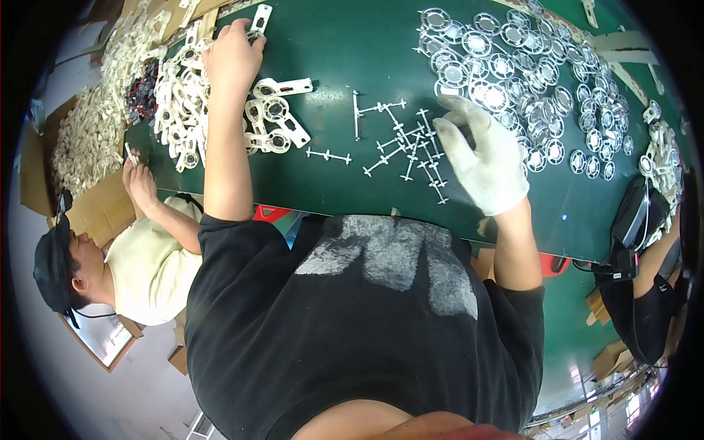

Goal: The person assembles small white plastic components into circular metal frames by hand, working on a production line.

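My left hand (233, 57), bare, reaches to the far left of the green table, its thumb and fingers closed round the ring end of a white plastic arm-shaped part (259, 20). Below it lie several similar white parts with dark-rimmed rings (276, 108). My right hand (480, 150) wears a white glove; its fingers are curved and apart, with nothing visible between them. Just left of the glove is a loose pile of small white axle-like rods with crosspieces (412, 144). Silvery spoked discs (478, 44) spread beyond and right of the glove.
A heap of white parts (95, 121) fills the far left, beside small black pieces (143, 89). A co-worker (147, 264) sits at the left, hands at the table's edge. At right, another person's arm (653, 260) shows near a black bag (632, 213) and more white parts (664, 158).
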Available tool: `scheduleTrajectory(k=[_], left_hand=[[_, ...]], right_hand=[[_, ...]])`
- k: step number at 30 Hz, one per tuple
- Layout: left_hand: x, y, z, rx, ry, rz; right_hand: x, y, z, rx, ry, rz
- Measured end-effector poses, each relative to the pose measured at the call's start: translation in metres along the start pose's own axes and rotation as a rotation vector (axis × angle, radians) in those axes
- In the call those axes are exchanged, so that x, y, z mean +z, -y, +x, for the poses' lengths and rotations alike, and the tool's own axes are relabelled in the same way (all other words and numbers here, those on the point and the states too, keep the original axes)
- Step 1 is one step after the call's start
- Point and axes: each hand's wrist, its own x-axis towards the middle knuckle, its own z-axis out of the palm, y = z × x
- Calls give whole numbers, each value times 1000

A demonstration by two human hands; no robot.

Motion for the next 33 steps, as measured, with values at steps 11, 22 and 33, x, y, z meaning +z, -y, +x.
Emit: scheduleTrajectory(k=[11,22,33], left_hand=[[-84,-176,-70,807,83,-1146],[-19,-239,-55,1058,-39,-703],[-52,-198,-74,816,-80,-1033]], right_hand=[[-7,-11,7,-123,-221,-399],[-55,-49,9,493,-435,-26],[-39,-11,4,512,113,-159]])
